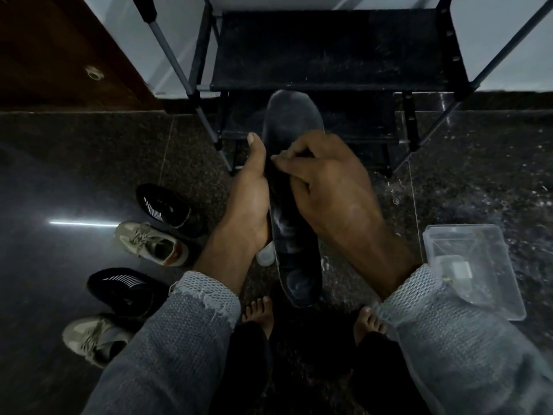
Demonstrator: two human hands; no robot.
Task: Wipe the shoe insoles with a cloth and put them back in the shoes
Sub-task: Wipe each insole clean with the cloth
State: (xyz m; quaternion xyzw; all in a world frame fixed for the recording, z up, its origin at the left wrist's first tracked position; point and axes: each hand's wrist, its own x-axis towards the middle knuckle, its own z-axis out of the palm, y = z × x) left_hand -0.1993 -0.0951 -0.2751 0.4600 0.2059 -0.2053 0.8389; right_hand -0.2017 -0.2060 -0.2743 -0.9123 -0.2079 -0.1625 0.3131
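At centre frame, I see the left hand curled round the left edge of a dark insole, thumb lying along that edge. My view shows the right hand with fingers bunched, pressing on the insole's middle; whether a cloth lies under them I cannot tell. Toe end points to 12 o'clock, toward a black rack. At 9 o'clock, four shoes sit in a row on the floor. At 3 o'clock lies a clear tray.
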